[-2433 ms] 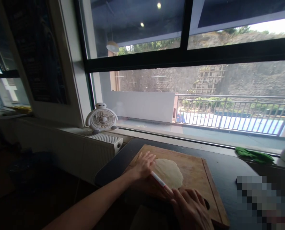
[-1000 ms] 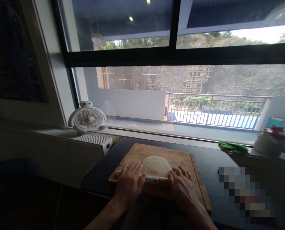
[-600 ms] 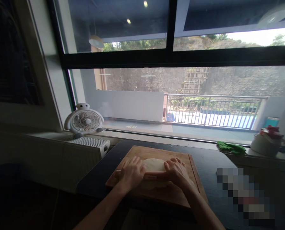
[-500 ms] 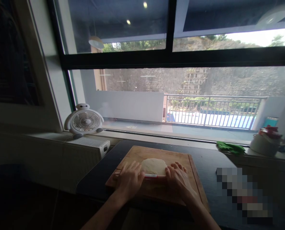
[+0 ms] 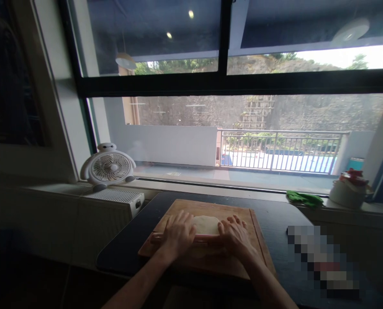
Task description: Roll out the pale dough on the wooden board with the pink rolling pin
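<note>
A flattened round of pale dough [image 5: 207, 225] lies on a wooden cutting board [image 5: 226, 268]. Across its near side runs a reddish rolling pin [image 5: 204, 239]. My left hand [image 5: 179, 234] rests on the pin's left part, fingers reaching forward over it beside the dough. On the right part, my right hand [image 5: 235, 234] presses in the same way, its fingers bent slightly over the pin. Both palms hide much of the pin.
The board sits on a dark table [image 5: 123, 240]. A white fan [image 5: 109, 166] stands at the left by the window. On the sill at the right are a green cloth [image 5: 304, 198] and a white pot [image 5: 346, 193]. A blurred-out object [image 5: 323, 262] lies on the table's right.
The rolling pin has turned under both hands, and its printed label is out of sight. Less of the dough shows beyond the pin. The view has shifted slightly.
</note>
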{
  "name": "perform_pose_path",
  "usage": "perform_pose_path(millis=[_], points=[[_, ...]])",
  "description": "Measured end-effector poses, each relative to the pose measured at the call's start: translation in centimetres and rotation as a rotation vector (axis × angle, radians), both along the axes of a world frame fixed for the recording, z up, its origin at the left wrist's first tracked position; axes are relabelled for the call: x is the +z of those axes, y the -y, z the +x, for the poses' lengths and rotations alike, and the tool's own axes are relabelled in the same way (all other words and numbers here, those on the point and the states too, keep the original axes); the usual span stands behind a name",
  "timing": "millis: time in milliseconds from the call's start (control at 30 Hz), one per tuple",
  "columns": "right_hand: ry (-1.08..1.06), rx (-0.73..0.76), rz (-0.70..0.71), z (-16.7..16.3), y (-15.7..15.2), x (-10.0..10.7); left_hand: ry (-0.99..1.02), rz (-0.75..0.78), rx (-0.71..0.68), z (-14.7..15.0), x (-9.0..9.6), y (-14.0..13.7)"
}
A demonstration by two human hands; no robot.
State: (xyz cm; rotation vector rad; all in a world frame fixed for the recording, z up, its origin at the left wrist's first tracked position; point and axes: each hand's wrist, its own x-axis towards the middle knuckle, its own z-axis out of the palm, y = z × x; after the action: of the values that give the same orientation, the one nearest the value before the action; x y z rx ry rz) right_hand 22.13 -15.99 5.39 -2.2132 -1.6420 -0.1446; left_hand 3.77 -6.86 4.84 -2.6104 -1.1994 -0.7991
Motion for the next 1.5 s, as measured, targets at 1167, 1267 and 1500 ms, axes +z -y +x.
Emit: perform_pose_path(millis=[1167, 1267, 1500], points=[[-0.087, 0.105, 0.059, 0.9, 0.6, -0.8, -0.069, 0.056, -0.064, 2.2, -0.3, 1.7], [-0.049, 0.131, 0.127, -0.4, 3.2, -1.8, -0.066, 0.091, -0.151, -0.4, -1.3, 3.6], [-0.113, 0.045, 0.040, 0.9, -0.4, -1.6, 0.002, 0.189, -0.107, -7.8, -1.9, 0.9]])
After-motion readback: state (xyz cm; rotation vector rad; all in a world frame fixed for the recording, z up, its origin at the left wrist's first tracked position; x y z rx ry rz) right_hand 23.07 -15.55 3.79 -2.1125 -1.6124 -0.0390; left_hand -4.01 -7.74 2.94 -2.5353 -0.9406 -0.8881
